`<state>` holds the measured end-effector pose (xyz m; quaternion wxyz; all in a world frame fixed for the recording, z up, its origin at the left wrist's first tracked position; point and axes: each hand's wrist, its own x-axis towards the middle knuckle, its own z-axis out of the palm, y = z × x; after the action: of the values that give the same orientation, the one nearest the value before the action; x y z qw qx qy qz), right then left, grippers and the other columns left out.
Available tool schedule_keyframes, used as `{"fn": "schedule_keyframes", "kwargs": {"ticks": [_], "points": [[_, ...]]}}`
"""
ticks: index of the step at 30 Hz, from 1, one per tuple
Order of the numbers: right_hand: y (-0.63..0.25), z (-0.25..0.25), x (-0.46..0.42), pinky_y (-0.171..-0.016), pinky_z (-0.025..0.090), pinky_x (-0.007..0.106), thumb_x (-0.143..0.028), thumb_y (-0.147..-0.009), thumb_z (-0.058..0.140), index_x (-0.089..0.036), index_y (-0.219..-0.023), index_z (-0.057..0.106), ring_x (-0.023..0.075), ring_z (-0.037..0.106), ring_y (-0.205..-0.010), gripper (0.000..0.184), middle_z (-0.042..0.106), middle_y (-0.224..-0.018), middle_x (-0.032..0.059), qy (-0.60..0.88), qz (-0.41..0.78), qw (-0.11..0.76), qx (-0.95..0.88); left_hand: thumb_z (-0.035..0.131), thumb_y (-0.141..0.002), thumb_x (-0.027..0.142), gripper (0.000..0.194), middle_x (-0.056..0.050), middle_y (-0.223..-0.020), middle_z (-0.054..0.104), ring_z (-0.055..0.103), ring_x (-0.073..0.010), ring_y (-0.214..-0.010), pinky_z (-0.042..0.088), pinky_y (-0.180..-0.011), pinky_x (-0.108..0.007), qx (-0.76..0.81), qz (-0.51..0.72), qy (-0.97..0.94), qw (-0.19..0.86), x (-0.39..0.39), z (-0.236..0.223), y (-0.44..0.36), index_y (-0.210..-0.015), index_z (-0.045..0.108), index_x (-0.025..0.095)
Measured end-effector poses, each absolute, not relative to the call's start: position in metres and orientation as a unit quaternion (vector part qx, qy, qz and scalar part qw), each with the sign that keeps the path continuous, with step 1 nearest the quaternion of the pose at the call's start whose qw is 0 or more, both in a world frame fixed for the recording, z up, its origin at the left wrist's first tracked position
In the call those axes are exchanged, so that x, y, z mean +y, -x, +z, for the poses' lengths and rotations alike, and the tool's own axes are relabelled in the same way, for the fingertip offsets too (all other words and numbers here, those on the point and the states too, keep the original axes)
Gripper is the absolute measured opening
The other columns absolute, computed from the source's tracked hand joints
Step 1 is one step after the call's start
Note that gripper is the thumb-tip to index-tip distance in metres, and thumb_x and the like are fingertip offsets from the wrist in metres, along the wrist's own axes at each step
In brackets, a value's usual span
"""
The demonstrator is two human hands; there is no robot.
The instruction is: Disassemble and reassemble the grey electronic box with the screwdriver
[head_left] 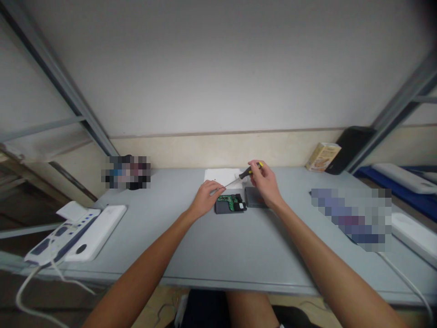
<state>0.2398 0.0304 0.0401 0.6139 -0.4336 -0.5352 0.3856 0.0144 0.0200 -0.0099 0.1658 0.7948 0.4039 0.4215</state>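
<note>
My right hand (264,182) is closed round a screwdriver (246,174) with a black and yellow handle; its metal shaft slants down to the left. My left hand (206,197) is pinched at the shaft's tip, just left of a small dark grey device (229,204) lying opened on the grey table (218,246), its green circuit board exposed. A dark grey cover piece (254,197) lies beside it, partly under my right hand. A white sheet of paper (221,175) lies behind them.
A white power strip with blue switches (58,234) and a white box (99,230) sit at the left edge, with a cable hanging off. A small carton (322,157) and a black object (351,148) stand at the back right. Metal shelf posts rise on both sides.
</note>
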Motion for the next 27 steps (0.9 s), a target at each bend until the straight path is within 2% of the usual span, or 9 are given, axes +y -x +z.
{"fn": "schedule_keyframes", "kwargs": {"ticks": [2,4,6,8,10,13,15,19,27], "points": [[-0.239,0.042,0.029,-0.047,0.031,0.024,-0.066,-0.084,0.064,-0.024,-0.098,0.065,0.0108,0.041,-0.052,0.044,0.052,-0.067,-0.0040,0.418,0.384,0.618,-0.544,0.057,-0.100,0.042,0.028,-0.005,-0.100,0.077,0.066,-0.0214,-0.097,0.049,-0.096,-0.040,0.396,0.405,-0.806,0.171,0.019,-0.010,-0.015,-0.095,0.077,0.023],[-0.238,0.042,0.027,-0.047,0.031,0.025,-0.065,-0.087,0.062,-0.023,-0.097,0.064,0.0108,0.041,-0.053,0.043,0.053,-0.069,-0.0032,0.414,0.367,0.620,-0.556,0.055,-0.101,0.043,0.029,-0.005,-0.109,0.076,0.066,-0.0225,-0.104,0.048,-0.100,-0.041,0.402,0.392,-0.810,0.168,0.018,-0.009,-0.015,-0.106,0.076,0.024],[-0.238,0.042,0.027,-0.048,0.030,0.025,-0.064,-0.089,0.060,-0.023,-0.097,0.064,0.0110,0.042,-0.053,0.042,0.052,-0.068,-0.0031,0.417,0.352,0.622,-0.562,0.047,-0.104,0.043,0.035,-0.006,-0.119,0.074,0.064,-0.0234,-0.112,0.047,-0.104,-0.042,0.428,0.390,-0.801,0.153,0.018,-0.008,-0.014,-0.121,0.071,0.024],[-0.238,0.040,0.026,-0.048,0.030,0.025,-0.062,-0.091,0.059,-0.023,-0.098,0.064,0.0112,0.042,-0.055,0.040,0.051,-0.069,-0.0031,0.421,0.342,0.620,-0.566,0.036,-0.107,0.041,0.041,-0.007,-0.121,0.072,0.063,-0.0233,-0.114,0.047,-0.104,-0.041,0.464,0.395,-0.781,0.133,0.017,-0.005,-0.012,-0.125,0.068,0.023],[-0.238,0.037,0.027,-0.050,0.031,0.025,-0.061,-0.091,0.059,-0.023,-0.098,0.064,0.0116,0.042,-0.056,0.039,0.051,-0.070,-0.0030,0.424,0.333,0.615,-0.576,0.030,-0.109,0.039,0.046,-0.007,-0.111,0.074,0.066,-0.0225,-0.107,0.049,-0.099,-0.038,0.497,0.389,-0.766,0.122,0.016,-0.002,-0.009,-0.114,0.071,0.021],[-0.237,0.034,0.027,-0.054,0.035,0.026,-0.060,-0.092,0.058,-0.023,-0.098,0.065,0.0128,0.045,-0.060,0.038,0.054,-0.073,-0.0021,0.430,0.319,0.595,-0.600,0.033,-0.107,0.041,0.048,-0.006,-0.097,0.075,0.069,-0.0219,-0.093,0.051,-0.086,-0.034,0.535,0.346,-0.763,0.112,0.015,0.001,-0.005,-0.092,0.074,0.021],[-0.236,0.032,0.027,-0.056,0.036,0.027,-0.059,-0.093,0.057,-0.023,-0.098,0.065,0.0137,0.046,-0.062,0.038,0.055,-0.074,-0.0018,0.436,0.309,0.580,-0.615,0.035,-0.107,0.042,0.049,-0.006,-0.092,0.075,0.070,-0.0222,-0.087,0.050,-0.080,-0.033,0.548,0.314,-0.767,0.107,0.014,0.001,-0.005,-0.085,0.073,0.021],[-0.235,0.031,0.025,-0.059,0.037,0.028,-0.059,-0.094,0.055,-0.023,-0.097,0.065,0.0148,0.047,-0.063,0.038,0.054,-0.072,-0.0017,0.449,0.287,0.558,-0.636,0.034,-0.107,0.041,0.049,-0.006,-0.089,0.076,0.069,-0.0214,-0.083,0.048,-0.075,-0.030,0.552,0.282,-0.777,0.107,0.013,-0.004,-0.010,-0.084,0.073,0.021],[-0.234,0.028,0.025,-0.072,0.043,0.029,-0.056,-0.095,0.055,-0.022,-0.095,0.066,0.0164,0.055,-0.073,0.036,0.062,-0.081,0.0001,0.464,0.265,0.535,-0.655,0.033,-0.107,0.039,0.048,-0.005,-0.091,0.074,0.067,-0.0194,-0.085,0.045,-0.076,-0.028,0.541,0.273,-0.788,0.106,0.010,-0.004,-0.013,-0.085,0.073,0.021]]}}
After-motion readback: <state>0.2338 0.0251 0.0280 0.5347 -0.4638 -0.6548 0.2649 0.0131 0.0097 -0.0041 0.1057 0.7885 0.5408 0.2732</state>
